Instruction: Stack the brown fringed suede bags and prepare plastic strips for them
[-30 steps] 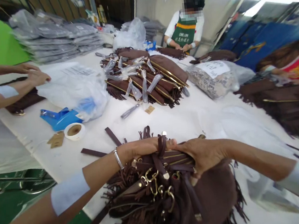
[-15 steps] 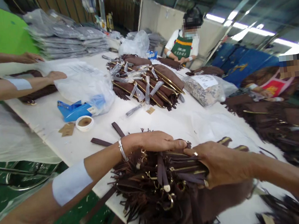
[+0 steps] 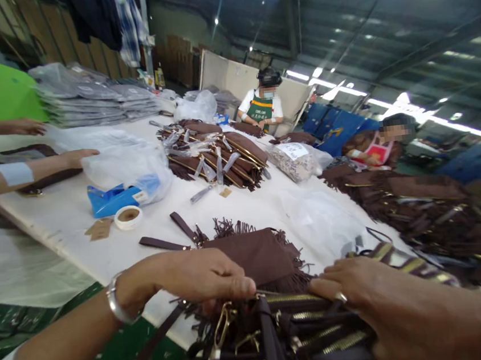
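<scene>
Brown zipped fringed pouches [image 3: 279,342] with gold zippers, metal clasps and straps are bunched low in front of me. My left hand [image 3: 203,275], with a silver bangle at the wrist, is closed with thumb and fingers on the top edge of one pouch, near its zipper end. Opposite it, my right hand [image 3: 365,298], wearing a ring, curls over the other end of the pouches; its fingertips are partly hidden. Just beyond lies another brown fringed pouch [image 3: 248,253], flat, its two wrist straps [image 3: 165,243] pointing left.
A blue tape dispenser [image 3: 111,200], a tape roll [image 3: 128,217] and brown tags [image 3: 99,229] sit left on the white table [image 3: 209,206]. Farther back are piled pouches [image 3: 221,156] and a filled plastic bag [image 3: 296,160]. A co-worker's hands [image 3: 79,157] handle plastic at left.
The view has tilted up. My hands and the bunched pouches are nearer and lower in the picture, and the flat pouch behind them now shows.
</scene>
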Demonstrator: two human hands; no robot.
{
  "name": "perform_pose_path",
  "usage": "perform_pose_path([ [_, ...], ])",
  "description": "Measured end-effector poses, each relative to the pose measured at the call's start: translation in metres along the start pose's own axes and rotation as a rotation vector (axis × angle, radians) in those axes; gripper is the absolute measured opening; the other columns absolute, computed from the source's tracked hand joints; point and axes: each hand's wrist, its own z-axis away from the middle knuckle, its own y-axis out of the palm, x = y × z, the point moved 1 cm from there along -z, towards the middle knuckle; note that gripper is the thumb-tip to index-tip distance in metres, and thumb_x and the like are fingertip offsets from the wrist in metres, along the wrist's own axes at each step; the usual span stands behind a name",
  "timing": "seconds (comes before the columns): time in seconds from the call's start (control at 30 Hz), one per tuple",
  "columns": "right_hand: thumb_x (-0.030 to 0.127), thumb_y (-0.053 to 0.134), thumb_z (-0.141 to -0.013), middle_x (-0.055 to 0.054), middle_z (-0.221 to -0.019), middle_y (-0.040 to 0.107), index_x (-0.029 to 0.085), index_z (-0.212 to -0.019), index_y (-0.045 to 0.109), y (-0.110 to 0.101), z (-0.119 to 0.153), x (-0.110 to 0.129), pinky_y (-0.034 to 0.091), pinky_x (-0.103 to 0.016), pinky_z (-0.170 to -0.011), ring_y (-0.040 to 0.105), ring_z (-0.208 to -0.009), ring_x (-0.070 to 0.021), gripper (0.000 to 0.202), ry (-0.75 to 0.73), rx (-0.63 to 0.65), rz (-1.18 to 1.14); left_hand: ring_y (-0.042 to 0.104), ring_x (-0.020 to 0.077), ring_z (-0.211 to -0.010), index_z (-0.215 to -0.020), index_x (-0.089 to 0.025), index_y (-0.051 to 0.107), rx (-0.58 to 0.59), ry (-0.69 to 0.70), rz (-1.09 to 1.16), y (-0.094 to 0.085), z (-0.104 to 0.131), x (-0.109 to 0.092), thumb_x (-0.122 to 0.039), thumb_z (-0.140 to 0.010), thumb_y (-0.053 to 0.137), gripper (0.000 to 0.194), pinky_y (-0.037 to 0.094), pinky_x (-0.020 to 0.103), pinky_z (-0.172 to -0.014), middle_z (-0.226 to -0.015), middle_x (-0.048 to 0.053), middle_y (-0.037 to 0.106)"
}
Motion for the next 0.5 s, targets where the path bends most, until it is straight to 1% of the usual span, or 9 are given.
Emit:
perform_pose_path([
  [0.07, 0.030, 0.068, -0.065, 0.004, -0.075, 0.064, 0.026, -0.089, 0.060, -0.008, -0.010, -0.005, 0.033, -0.023, -0.053, 0.057, -0.063, -0.0140, 0.026, -0.030, 0.016, -0.043, 0.056, 0.0149, -0.059, -0.087, -0.020, 0.061, 0.014, -0.045, 0.111, -0.002, 0.010, 0.006, -0.062, -0.084, 0.053, 0.043, 0.042, 0.024, -0.053, -0.068, -0.001, 0.057],
  [0.13, 0.033, 0.073, -0.061, 0.004, -0.076, 0.066, 0.025, -0.093, 0.061, -0.015, -0.030, -0.018, 0.034, -0.023, -0.055, 0.058, -0.064, -0.0146, 0.035, -0.078, 0.048, -0.066, 0.054, 0.0138, -0.056, -0.089, -0.020, 0.060, -0.009, -0.077, 0.210, -0.012, 0.011, 0.020, -0.060, -0.082, 0.057, 0.041, 0.041, 0.024, -0.052, -0.070, -0.001, 0.057],
  [0.2, 0.037, 0.078, -0.056, 0.003, -0.078, 0.067, 0.024, -0.098, 0.063, -0.017, -0.064, -0.040, 0.037, -0.024, -0.057, 0.059, -0.066, -0.0159, 0.047, -0.118, 0.109, -0.084, 0.052, 0.0132, -0.052, -0.087, -0.020, 0.058, -0.048, -0.112, 0.250, -0.028, 0.003, 0.041, -0.061, -0.083, 0.055, 0.042, 0.040, 0.024, -0.052, -0.066, -0.002, 0.056],
  [0.27, 0.043, 0.081, -0.052, 0.002, -0.078, 0.068, 0.021, -0.099, 0.065, -0.011, -0.111, -0.068, 0.041, -0.025, -0.061, 0.061, -0.069, -0.0173, 0.054, -0.120, 0.196, -0.116, 0.053, 0.0145, -0.050, -0.082, -0.019, 0.057, -0.150, -0.179, 0.173, -0.050, -0.009, 0.067, -0.060, -0.084, 0.050, 0.042, 0.040, 0.026, -0.052, -0.063, -0.001, 0.056],
  [0.33, 0.047, 0.082, -0.051, 0.001, -0.081, 0.068, 0.019, -0.096, 0.067, 0.004, -0.163, -0.100, 0.045, -0.026, -0.065, 0.062, -0.072, -0.0189, 0.056, -0.079, 0.273, -0.168, 0.055, 0.0182, -0.056, -0.078, -0.018, 0.057, -0.387, -0.283, -0.059, -0.069, -0.018, 0.091, -0.055, -0.087, 0.047, 0.039, 0.042, 0.029, -0.056, -0.064, 0.002, 0.059],
  [0.4, 0.048, 0.084, -0.049, 0.000, -0.094, 0.068, 0.020, -0.105, 0.066, 0.022, -0.210, -0.129, 0.047, -0.028, -0.073, 0.063, -0.084, -0.0216, 0.066, -0.058, 0.279, -0.271, 0.060, 0.0239, -0.072, -0.084, -0.018, 0.059, -0.683, -0.355, -0.304, -0.075, -0.021, 0.105, -0.047, -0.088, 0.045, 0.033, 0.045, 0.034, -0.068, -0.076, 0.006, 0.065],
  [0.43, 0.047, 0.084, -0.049, 0.000, -0.100, 0.067, 0.021, -0.109, 0.065, 0.031, -0.229, -0.141, 0.048, -0.029, -0.077, 0.062, -0.089, -0.0225, 0.069, -0.078, 0.305, -0.336, 0.061, 0.0261, -0.083, -0.091, -0.018, 0.060, -0.823, -0.357, -0.370, -0.070, -0.020, 0.107, -0.045, -0.088, 0.044, 0.031, 0.045, 0.037, -0.076, -0.087, 0.008, 0.067],
  [0.47, 0.047, 0.085, -0.050, 0.000, -0.106, 0.066, 0.021, -0.112, 0.064, 0.039, -0.244, -0.151, 0.048, -0.030, -0.082, 0.061, -0.096, -0.0237, 0.071, -0.110, 0.316, -0.380, 0.060, 0.0271, -0.094, -0.100, -0.019, 0.060, -0.944, -0.343, -0.379, -0.060, -0.017, 0.106, -0.044, -0.089, 0.044, 0.031, 0.044, 0.038, -0.083, -0.099, 0.009, 0.066],
  [0.5, 0.047, 0.085, -0.050, -0.002, -0.112, 0.063, 0.022, -0.113, 0.063, 0.045, -0.254, -0.159, 0.047, -0.031, -0.087, 0.059, -0.102, -0.0250, 0.072, -0.148, 0.321, -0.403, 0.058, 0.0265, -0.101, -0.107, -0.021, 0.058, -1.030, -0.315, -0.314, -0.043, -0.014, 0.103, -0.044, -0.090, 0.043, 0.032, 0.042, 0.038, -0.089, -0.109, 0.008, 0.065],
])
